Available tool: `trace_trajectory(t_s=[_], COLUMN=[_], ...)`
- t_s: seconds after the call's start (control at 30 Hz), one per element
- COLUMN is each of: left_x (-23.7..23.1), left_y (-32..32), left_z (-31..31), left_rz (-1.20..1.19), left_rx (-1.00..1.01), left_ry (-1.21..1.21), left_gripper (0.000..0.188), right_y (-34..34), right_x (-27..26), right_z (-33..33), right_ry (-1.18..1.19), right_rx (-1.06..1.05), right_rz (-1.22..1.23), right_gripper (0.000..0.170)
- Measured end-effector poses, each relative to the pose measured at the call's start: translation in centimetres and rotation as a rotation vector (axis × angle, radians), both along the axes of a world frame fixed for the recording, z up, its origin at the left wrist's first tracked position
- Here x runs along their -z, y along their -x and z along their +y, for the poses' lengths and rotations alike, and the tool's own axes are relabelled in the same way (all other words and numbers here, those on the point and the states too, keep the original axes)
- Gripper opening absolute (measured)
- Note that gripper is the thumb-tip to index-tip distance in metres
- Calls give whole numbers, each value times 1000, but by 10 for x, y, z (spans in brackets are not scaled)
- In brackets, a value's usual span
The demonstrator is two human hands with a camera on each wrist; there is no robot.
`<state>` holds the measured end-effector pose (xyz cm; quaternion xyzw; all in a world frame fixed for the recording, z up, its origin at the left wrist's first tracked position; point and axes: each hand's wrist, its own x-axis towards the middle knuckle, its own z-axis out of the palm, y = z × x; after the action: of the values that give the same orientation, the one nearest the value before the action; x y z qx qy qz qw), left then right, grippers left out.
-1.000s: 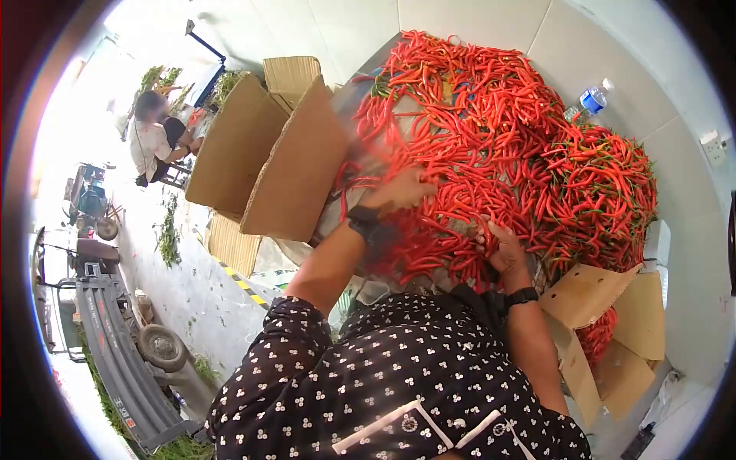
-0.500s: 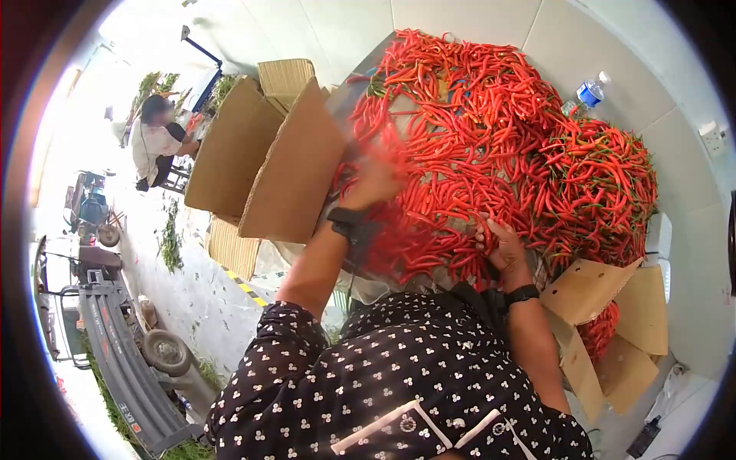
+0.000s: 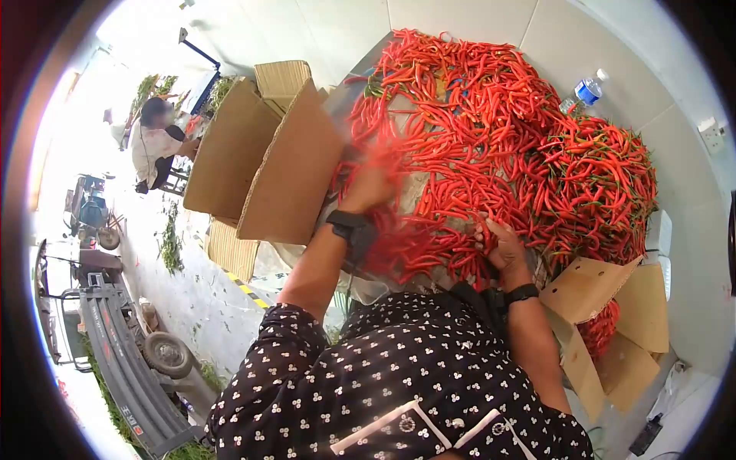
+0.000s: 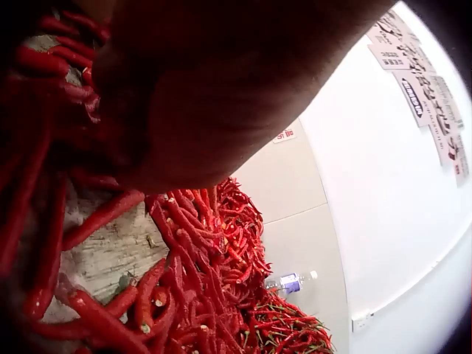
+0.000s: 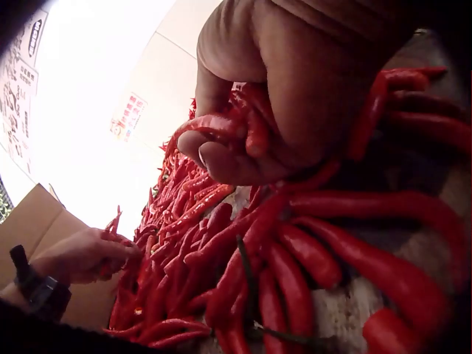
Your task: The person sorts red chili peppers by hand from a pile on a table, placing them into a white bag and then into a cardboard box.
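Note:
Red chillies point(image 3: 483, 100) lie in a broad heap over the work surface. My left hand point(image 3: 372, 188) is at the heap's left side, near the big carton, with blurred red chillies around its fingers. In the right wrist view, its fingers curl on chillies, and one chilli tip point(image 5: 115, 220) sticks up above them. My right hand point(image 3: 502, 245) is at the heap's near edge. Its curled fingers hold several red chillies point(image 5: 254, 133), palm turned up. Loose chillies point(image 5: 295, 273) lie just below that hand. In the left wrist view the left hand point(image 4: 206, 110) is dark and its fingertips are hidden.
A large open carton point(image 3: 291, 165) stands left of the heap. A smaller open carton point(image 3: 613, 337) with chillies inside stands at the near right. Green-stemmed chillies point(image 3: 602, 184) and a water bottle point(image 3: 586, 92) are at the right, by the wall. Another person point(image 3: 157, 146) sits far left.
My left hand has moved left from the middle of the chillies towards the big carton, mostly in the first half second. My right hand has stayed in nearly the same place.

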<state>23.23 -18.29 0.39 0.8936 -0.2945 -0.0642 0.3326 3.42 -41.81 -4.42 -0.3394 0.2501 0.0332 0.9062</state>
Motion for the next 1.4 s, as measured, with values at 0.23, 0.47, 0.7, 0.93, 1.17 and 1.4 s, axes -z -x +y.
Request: trace_trajectory(t_s=[0.23, 0.47, 0.7, 0.93, 1.17, 1.4], left_x=[31, 5, 6, 25, 36, 0], left_y=[10, 24, 18, 16, 41, 18], left_z=[-54, -69, -44, -36, -66, -26], left_rz=[54, 79, 670, 555, 1, 866], left_rx=[188, 207, 227, 158, 266, 145], left_ry=[-253, -396, -138, 94, -314, 202], left_gripper=[24, 28, 27, 22, 37, 27], right_y=[1, 1, 1, 0, 2, 2], right_x=[-3, -8, -9, -4, 3, -7], right_z=[0, 2, 3, -2, -4, 1], right_ry=[6, 25, 43, -16, 1, -11], right_rx=[-2, -31, -30, -55, -30, -7], right_rz=[33, 4, 18, 5, 8, -21], right_gripper=[26, 25, 21, 24, 27, 27])
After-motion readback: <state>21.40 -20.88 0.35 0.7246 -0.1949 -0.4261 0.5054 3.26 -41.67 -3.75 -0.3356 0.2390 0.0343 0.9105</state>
